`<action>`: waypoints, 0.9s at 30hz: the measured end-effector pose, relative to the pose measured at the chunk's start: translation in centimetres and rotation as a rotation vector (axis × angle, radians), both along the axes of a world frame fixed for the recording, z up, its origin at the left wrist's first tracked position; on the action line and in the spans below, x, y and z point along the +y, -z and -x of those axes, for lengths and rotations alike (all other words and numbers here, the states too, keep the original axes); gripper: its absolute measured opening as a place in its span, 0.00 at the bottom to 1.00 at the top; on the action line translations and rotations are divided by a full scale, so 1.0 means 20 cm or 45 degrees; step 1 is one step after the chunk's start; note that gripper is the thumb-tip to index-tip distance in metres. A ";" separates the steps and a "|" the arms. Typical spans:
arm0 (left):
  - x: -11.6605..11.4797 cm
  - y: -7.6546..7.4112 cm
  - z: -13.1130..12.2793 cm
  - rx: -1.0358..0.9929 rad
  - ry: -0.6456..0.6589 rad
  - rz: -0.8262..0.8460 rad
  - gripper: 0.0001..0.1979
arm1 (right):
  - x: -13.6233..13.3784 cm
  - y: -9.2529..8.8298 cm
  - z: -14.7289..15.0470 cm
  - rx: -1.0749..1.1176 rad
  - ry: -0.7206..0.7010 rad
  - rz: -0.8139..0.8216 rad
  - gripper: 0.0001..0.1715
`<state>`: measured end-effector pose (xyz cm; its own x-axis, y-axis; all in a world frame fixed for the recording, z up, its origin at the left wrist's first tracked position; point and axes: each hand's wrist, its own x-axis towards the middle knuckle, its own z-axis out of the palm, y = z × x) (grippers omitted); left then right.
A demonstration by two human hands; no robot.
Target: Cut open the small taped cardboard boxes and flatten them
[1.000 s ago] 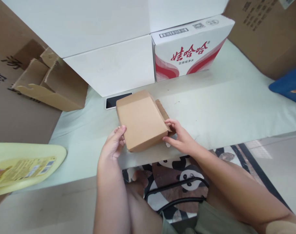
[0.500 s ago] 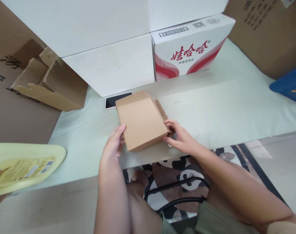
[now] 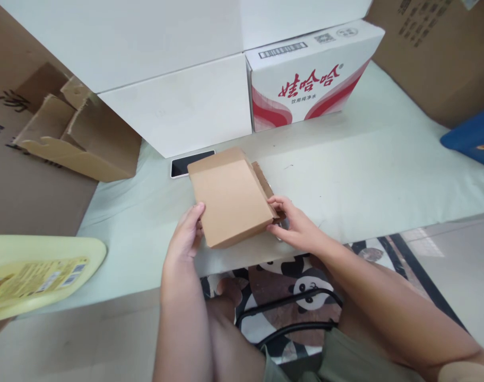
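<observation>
A small brown cardboard box (image 3: pixel 230 196) rests tilted on the pale green table (image 3: pixel 365 170) near its front edge. My left hand (image 3: pixel 186 236) grips the box's near left corner, fingers curled against its side. On the right side my right hand (image 3: pixel 295 225) pinches the box's side flap, thumb and fingers closed on the cardboard. A black phone (image 3: pixel 188 163) lies flat just behind the box, partly hidden by it.
White cartons (image 3: pixel 178 106) and a red-and-white printed carton (image 3: pixel 309 79) stand behind. An open folded brown box (image 3: pixel 78 138) sits at the left on large cardboard. A yellow tray (image 3: pixel 39 273) is at the near left, a blue object (image 3: pixel 473 138) at the right edge.
Both hands have stayed on the box. The box has shifted very slightly to the left and away.
</observation>
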<state>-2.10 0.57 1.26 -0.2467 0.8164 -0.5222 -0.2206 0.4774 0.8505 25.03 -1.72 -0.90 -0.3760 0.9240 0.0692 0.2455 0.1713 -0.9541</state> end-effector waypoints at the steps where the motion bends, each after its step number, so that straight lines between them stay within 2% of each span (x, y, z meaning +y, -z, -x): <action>1: 0.00 0.00 0.00 0.001 0.000 0.000 0.28 | 0.00 0.00 0.00 -0.001 -0.002 0.002 0.27; 6: 0.00 0.01 -0.01 0.004 0.012 -0.015 0.30 | 0.00 0.00 0.00 0.001 -0.006 0.010 0.27; 27: 0.00 -0.03 -0.09 -0.067 -0.067 -0.055 0.24 | -0.01 0.01 0.00 -0.029 -0.020 0.018 0.27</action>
